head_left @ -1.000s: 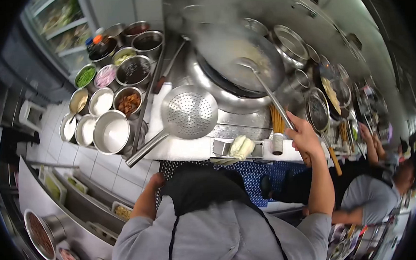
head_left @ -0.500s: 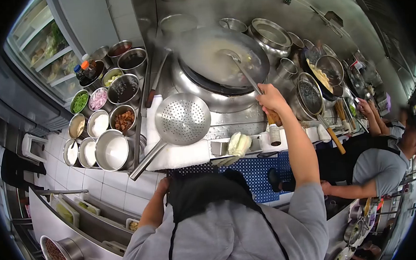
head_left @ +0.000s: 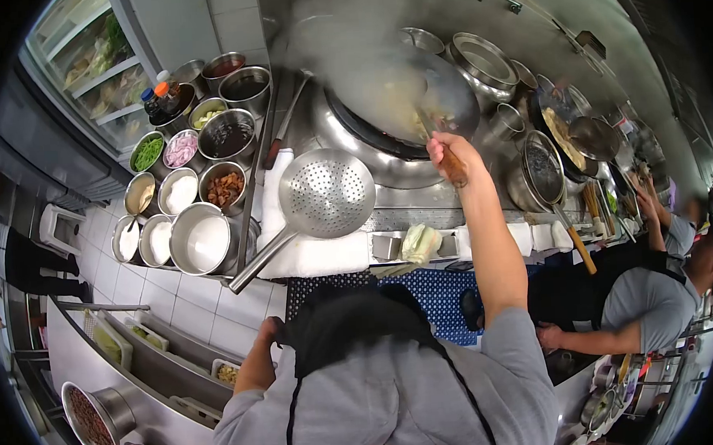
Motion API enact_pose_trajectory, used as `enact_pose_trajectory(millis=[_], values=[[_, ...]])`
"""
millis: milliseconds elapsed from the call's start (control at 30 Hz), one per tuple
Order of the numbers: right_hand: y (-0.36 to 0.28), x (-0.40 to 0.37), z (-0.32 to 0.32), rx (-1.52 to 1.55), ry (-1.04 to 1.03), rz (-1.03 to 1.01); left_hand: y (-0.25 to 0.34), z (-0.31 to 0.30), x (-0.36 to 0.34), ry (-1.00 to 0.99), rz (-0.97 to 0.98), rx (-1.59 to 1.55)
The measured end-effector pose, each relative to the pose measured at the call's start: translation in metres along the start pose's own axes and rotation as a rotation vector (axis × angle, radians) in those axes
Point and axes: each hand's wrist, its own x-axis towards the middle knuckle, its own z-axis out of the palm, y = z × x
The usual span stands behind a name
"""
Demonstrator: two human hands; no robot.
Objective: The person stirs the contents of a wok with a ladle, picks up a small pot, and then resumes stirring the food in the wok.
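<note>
My right hand (head_left: 455,154) is wrapped round the wooden handle of a metal ladle (head_left: 426,120). The ladle reaches into a large steaming wok (head_left: 455,96), where pale bits of food show through the steam. My left hand (head_left: 277,330) hangs low beside the black apron, its fingers mostly hidden. A perforated metal strainer (head_left: 327,193) lies in front of the wok, partly over a white towel (head_left: 318,255). A crumpled pale green cloth (head_left: 420,243) rests at the counter's front edge.
Metal pots of sauces and chopped ingredients (head_left: 227,136) stand at the left. Another strainer (head_left: 544,168) sits on a pot at the right. A co-worker (head_left: 647,296) stands close on the right. Behind at lower left is a metal counter (head_left: 151,386) with bins.
My right hand has shifted a little left and up with the ladle, whose bowl is now lost in thicker steam. The whole view has shifted slightly. The co-worker's raised hands have moved.
</note>
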Motion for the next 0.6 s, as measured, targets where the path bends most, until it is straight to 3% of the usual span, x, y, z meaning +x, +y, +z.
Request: enact_pose_trajectory(millis=[67,167,267,400,600], values=[[0.002,-0.011,-0.001,0.335,-0.135,0.122,0.001,0.002,0.009,-0.048,-0.038,0.062],[0.013,-0.02,-0.003,0.569,-0.241,0.174,-0.007,0.008,0.028,0.017,0.041,-0.102],[0.024,-0.039,0.0,0.585,-0.305,0.17,0.042,-0.016,0.024,0.003,-0.027,-0.065],[0.031,-0.057,-0.003,0.336,-0.329,0.099,0.045,-0.013,0.044,0.062,0.11,-0.069],[0.038,-0.087,0.004,-0.483,-0.027,-0.239,0.046,-0.014,0.044,0.051,0.213,0.077]])
